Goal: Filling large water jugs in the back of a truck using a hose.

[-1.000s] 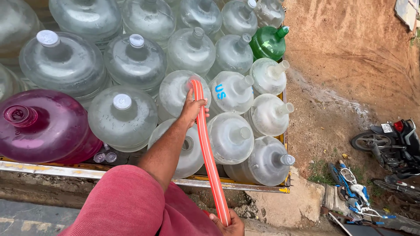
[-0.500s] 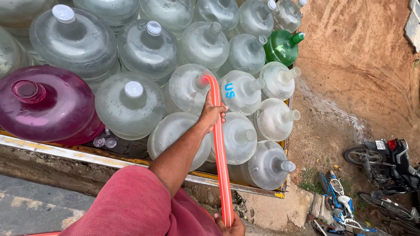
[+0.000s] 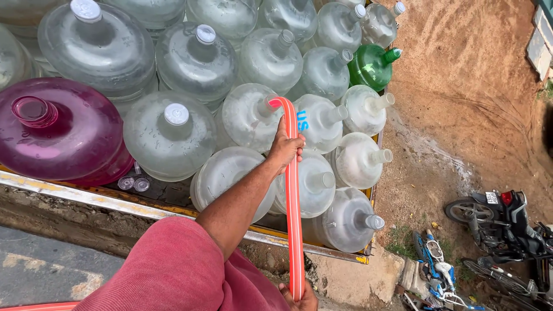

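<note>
The left hand (image 3: 286, 148) was wrapped around the orange hose (image 3: 294, 196) near its upper end, fingers curled shut on it, and the hose tip was bent over into the neck of a clear water jug (image 3: 249, 118) lying among many others on the truck bed (image 3: 144, 203). The right hand (image 3: 299, 298) showed only at the bottom edge of the head view, closed about the lower end of the same hose; how firmly could not be told. The hose ran nearly straight up from the right hand to the left hand, crossing in front of two more clear jugs (image 3: 314, 184). A magenta jug (image 3: 57, 129) stood at the left with its mouth open, a green jug (image 3: 371, 66) near the far right corner, and several capped jugs (image 3: 170, 135) between. Two loose caps (image 3: 133, 184) lay on the bed just beside the magenta jug. Judgement: the step appeared to be seating the hose tip in the jug's mouth. To do it well, the upper grip should sit close to the tip so the bend stays in the neck, the lower grip should feed slack and avoid a kink, and the tip should be kept from slipping out onto the neighbouring jugs. Motorbikes (image 3: 501, 224) stood on the dirt ground (image 3: 461, 86) to the right, well apart.
</note>
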